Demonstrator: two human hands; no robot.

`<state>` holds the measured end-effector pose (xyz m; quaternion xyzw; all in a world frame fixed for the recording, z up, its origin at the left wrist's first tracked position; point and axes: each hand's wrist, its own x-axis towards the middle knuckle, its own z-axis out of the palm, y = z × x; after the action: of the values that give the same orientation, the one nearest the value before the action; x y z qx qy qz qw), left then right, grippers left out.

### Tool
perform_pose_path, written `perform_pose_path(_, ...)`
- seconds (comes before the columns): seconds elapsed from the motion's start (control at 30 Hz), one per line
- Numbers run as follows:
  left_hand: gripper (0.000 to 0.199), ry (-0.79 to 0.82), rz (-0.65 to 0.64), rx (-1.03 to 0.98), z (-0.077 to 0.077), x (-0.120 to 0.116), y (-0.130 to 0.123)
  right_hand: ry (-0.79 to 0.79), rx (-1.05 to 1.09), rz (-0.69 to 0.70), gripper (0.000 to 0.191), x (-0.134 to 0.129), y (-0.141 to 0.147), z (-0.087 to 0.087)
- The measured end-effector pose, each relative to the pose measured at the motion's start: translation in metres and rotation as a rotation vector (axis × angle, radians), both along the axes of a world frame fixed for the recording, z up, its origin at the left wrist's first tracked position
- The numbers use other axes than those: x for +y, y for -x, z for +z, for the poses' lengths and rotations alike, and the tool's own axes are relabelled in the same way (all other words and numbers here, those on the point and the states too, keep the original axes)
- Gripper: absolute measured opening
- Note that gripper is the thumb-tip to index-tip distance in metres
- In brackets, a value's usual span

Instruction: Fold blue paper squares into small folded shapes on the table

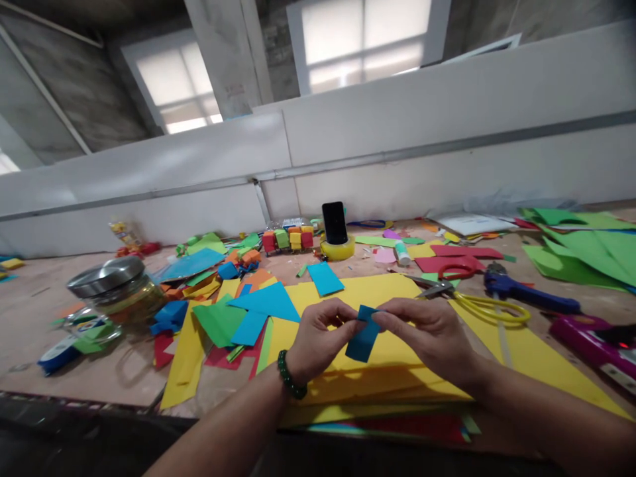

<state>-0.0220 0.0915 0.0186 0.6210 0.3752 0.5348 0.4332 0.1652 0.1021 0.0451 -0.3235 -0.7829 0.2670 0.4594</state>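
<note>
Silver metal capped a jar (109,281) near the left end of the table (24,348), its contents too blurred to name. Right of it, a blue folded piece (171,317) already had a solid shape, while a loose blue sheet (268,301) lay flat with straight edges. Farther back, coloured blocks (281,238) stood in a row, apparently finished. The left hand (318,338), with a green bracelet (285,376) at its wrist, had its fingers pinched on the left edge of a small blue strip (362,341). Behind, a dark-screened phone (334,223) stood touching a yellow roll (338,250). The strip was held up between both hands above yellow sheets (387,384), seemingly cut to shape but joined to nothing; whether it was creased could not be told, so its working looked incomplete. A glue stick (402,253) was beyond, well apart from the hands. The right hand (432,331) pinched the strip's upper right edge in its fingers. Scissors (440,289), a blue-handled tool (534,295) and a magenta device (579,333) followed. Faint red marks on the pillar (233,59) and the glue stick's wrapper were illegible; no brand could be read.
</note>
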Motion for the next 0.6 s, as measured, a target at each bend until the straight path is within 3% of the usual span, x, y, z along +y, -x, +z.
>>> perform_pose_path(0.13, 0.032, -0.041, -0.027, -0.024, 0.003, -0.002, 0.001, -0.058, -0.018, 0.035, 0.019, -0.003, 0.000, 0.002)
perform_pose_path(0.3, 0.019, -0.288, 0.054, 0.031, 0.006, -0.004, 0.001, -0.203, 0.020, 0.054, 0.007, -0.005, 0.002, -0.001)
perform_pose_path(0.43, 0.011, -0.406, 0.065, 0.062, 0.008, -0.007, 0.001, -0.347, 0.037, 0.072, 0.014, -0.007, 0.003, -0.001)
perform_pose_path(0.6, 0.007, -0.457, 0.064, 0.068, 0.011, -0.011, 0.002, -0.448, -0.028, -0.013, 0.022, -0.008, 0.002, -0.002)
